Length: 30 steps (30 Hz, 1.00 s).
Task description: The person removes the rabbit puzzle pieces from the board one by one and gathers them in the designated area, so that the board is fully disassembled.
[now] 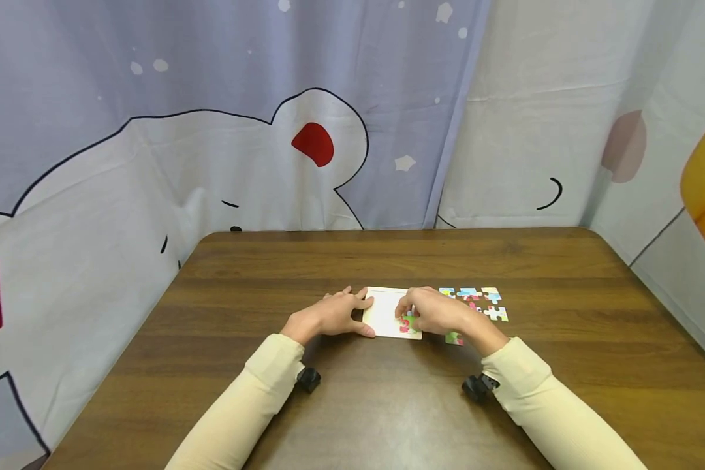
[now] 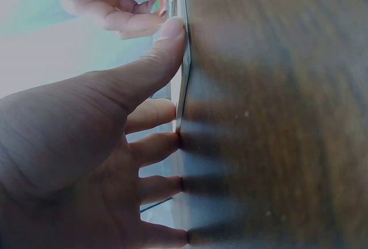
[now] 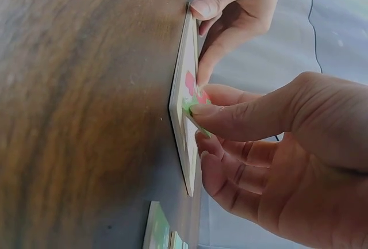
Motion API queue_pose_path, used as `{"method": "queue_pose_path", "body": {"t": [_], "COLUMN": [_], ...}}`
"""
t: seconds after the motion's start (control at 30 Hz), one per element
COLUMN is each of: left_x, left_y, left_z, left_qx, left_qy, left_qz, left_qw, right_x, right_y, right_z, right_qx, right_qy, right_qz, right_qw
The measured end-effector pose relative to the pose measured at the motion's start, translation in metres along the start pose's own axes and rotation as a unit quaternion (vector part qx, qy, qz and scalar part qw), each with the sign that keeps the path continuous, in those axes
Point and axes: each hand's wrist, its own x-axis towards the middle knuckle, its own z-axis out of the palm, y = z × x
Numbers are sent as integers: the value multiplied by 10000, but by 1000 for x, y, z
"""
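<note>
A pale, shallow puzzle board [image 1: 382,314] lies flat on the table, with a red and green patch in its near right corner. At its left edge my left hand [image 1: 335,316] is spread, thumb and forefinger touching the board and the other fingertips down on the table. Over the right part of the board, my right hand [image 1: 439,312] pinches a green jigsaw piece [image 3: 188,105] between thumb and fingers. That piece is tilted up from the board, its far side hidden by the fingers.
Several loose jigsaw pieces [image 1: 470,294] lie right of the board, partly behind my right hand. A green and pink piece [image 1: 454,339] lies nearer me. The brown wooden table [image 1: 376,405] reaches back to a printed curtain [image 1: 258,170].
</note>
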Motion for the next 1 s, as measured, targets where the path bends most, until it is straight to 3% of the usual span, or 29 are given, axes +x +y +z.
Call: {"method": "queue_pose_path", "body": {"t": [0.77,1.0], "left_x": [1,1], "left_y": [-1,-1], "left_z": [1,1], "left_qx": [-22,-15], "left_qy": [21,2], "left_qz": [30,10], "left_qw": [10000,10000], "right_x": [-2,-7], "right_y": [7,7], "right_z": [-4,-10], "right_qx": [536,930], "right_qy": [-279,-348], "right_qz": [-116,5], "right_qw": [9981,9951]}}
